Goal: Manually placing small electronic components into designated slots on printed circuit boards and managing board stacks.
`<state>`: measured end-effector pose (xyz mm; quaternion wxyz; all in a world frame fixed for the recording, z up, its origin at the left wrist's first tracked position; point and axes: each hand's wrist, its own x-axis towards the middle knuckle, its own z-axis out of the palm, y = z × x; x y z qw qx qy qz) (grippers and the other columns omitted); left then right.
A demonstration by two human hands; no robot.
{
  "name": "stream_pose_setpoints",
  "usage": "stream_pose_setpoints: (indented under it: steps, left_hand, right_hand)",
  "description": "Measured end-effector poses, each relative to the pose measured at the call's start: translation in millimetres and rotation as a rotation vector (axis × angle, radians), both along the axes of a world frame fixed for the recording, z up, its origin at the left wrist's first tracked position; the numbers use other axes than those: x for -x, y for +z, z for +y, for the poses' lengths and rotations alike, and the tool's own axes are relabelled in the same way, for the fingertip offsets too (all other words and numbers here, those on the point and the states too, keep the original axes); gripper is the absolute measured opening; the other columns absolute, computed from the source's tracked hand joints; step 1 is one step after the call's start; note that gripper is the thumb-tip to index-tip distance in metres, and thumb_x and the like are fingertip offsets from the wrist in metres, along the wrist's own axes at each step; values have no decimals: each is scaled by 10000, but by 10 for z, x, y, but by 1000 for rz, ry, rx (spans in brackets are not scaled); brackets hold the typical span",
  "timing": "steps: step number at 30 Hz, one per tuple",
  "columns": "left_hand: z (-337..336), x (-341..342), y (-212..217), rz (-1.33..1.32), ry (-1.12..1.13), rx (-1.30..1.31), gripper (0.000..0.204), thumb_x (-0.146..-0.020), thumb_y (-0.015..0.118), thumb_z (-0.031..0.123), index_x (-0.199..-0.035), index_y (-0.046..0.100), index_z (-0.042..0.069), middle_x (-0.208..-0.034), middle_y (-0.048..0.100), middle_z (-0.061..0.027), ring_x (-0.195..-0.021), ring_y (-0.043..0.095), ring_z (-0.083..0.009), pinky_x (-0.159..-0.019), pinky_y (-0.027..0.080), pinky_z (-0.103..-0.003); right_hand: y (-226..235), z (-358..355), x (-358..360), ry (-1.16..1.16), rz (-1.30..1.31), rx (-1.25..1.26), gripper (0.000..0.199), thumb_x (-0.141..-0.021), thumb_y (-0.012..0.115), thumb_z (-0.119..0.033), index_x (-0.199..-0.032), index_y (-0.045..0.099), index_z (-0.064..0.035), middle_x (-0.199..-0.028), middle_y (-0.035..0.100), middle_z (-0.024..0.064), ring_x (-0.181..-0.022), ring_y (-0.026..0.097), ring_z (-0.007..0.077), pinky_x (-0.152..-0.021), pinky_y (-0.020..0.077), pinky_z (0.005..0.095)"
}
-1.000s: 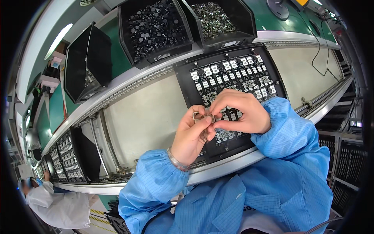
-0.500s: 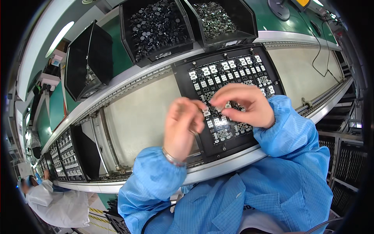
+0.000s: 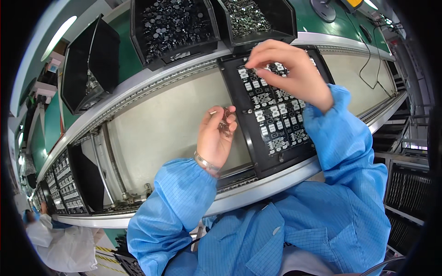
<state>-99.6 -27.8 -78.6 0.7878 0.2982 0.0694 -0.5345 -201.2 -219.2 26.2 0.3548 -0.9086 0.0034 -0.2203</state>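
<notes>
My left hand (image 3: 214, 141) is palm up with fingers curled round several small electronic parts with thin metal leads (image 3: 225, 124). It hovers over the pale conveyor bed, left of a black carrier frame (image 3: 242, 108). In the frame lie dark circuit boards (image 3: 282, 123) filled with white blocks and tiny parts. Over their far half, my right hand (image 3: 292, 69) has thumb and forefinger nearly together; anything between the fingertips is too small to make out. That hand and its wrist hide part of the boards.
Beyond the rail (image 3: 161, 73) stand a black bin of dark round parts (image 3: 177, 27), a bin of shiny parts (image 3: 246, 20) and a tilted black bin (image 3: 90, 69). More loaded carriers (image 3: 66, 184) sit far left, near a person in white (image 3: 64, 248). A cable (image 3: 378, 64) crosses the right side.
My right hand has moved away from my left, toward the far end of the boards. My left hand has turned, showing the parts in it. The carrier frame has shifted right along the rails.
</notes>
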Motion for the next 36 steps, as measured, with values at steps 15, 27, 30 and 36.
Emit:
stream_pose_setpoints:
  steps: [15, 27, 30, 36]
  left_hand:
    - [265, -84, 246, 66, -193, -25, 82, -958, 496, 136, -1009, 520, 75, -1016, 573, -135, -720, 494, -119, -576, 430, -224]
    - [241, -52, 253, 40, -224, -17, 72, -954, 499, 129, -1005, 520, 82, -985, 580, -125, -713, 487, -119, -571, 411, -233]
    - [240, -47, 253, 33, -225, -22, 70, -954, 497, 125, -1006, 519, 84, -985, 579, -125, -714, 487, -120, -572, 412, -233]
    - [229, -42, 277, 28, -223, -16, 73, -958, 484, 119, -1009, 519, 80, -984, 578, -132, -715, 489, -120, -572, 414, -233]
  right_hand:
    - [-542, -135, -258, -119, 217, 345, 420, -740, 656, -22, -1144, 586, -109, -912, 602, 50, -787, 565, 201, -719, 485, 309]
    - [-513, -127, -308, -91, 249, 413, 443, -733, 650, -19, -1159, 565, -101, -912, 605, 68, -846, 595, 239, -730, 492, 330]
    - [-519, -120, -317, -90, 234, 446, 444, -732, 652, -17, -1160, 565, -99, -911, 608, 67, -837, 596, 236, -731, 492, 327]
    - [-530, -75, -316, -103, 226, 425, 442, -732, 671, -21, -1155, 568, -95, -886, 622, 42, -773, 577, 211, -722, 490, 324]
